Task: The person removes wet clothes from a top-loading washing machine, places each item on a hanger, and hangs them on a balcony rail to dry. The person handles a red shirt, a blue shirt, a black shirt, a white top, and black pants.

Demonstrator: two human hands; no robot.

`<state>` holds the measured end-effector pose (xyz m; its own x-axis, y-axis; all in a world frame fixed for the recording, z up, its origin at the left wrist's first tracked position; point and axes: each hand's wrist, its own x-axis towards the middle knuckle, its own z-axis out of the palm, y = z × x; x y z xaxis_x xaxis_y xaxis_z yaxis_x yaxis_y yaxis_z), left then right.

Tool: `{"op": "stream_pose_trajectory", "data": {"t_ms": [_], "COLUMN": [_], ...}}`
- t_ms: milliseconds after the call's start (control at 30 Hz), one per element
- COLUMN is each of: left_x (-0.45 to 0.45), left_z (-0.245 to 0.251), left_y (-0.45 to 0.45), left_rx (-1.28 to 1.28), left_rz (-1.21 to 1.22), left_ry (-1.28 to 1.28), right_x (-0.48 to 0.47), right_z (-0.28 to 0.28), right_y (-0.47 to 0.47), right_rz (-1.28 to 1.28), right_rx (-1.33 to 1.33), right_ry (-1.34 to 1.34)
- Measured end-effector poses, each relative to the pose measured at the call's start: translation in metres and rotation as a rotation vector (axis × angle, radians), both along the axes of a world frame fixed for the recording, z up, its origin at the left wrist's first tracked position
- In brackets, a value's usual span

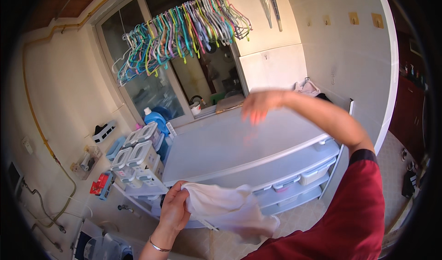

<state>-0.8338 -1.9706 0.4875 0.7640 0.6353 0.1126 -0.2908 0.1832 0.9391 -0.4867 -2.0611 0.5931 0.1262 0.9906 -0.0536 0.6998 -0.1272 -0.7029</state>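
My left hand (175,204) grips a bunched edge of a white cloth (221,201), possibly a garment. The cloth hangs out to the right, in front of the front edge of a grey-white shelf unit (207,156), and its lower end is blurred. Above the unit's flat top, my right hand (262,104) is raised at the far side, blurred by motion. Its fingers point down, somewhat spread, and nothing shows in them.
Many plastic hangers (179,35) hang from a metal rail before a sliding window. Lidded storage boxes (138,156) are stacked left of the unit, near a blue detergent bottle (155,118). Lidded bins (316,172) fill lower shelves. A pink garment (307,87) lies at the back right.
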Motion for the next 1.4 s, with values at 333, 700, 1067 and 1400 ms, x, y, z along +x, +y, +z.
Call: {"op": "stream_pose_trajectory", "data": {"t_ms": [333,700,1067,1400], "left_x": [0.082,0.105,0.111,0.130], "left_z": [-0.020,-0.004,-0.006,-0.030], "left_y": [0.013,0.008,0.019,0.054], "left_rx": [0.169,0.076,0.037,-0.017], "left_rz": [-0.015,0.031,0.095,0.161], "left_ry": [0.363,0.442,0.354,0.348], "right_x": [0.184,0.248,0.327,0.311], "right_z": [0.222,0.244,0.264,0.158], "right_y": [0.045,0.096,0.082,-0.067], "right_rz": [-0.737,-0.638,-0.845,-0.819], "right_rx": [0.985,0.869,0.654,1.185], "right_ry": [-0.558,-0.528,-1.458,-0.831]}}
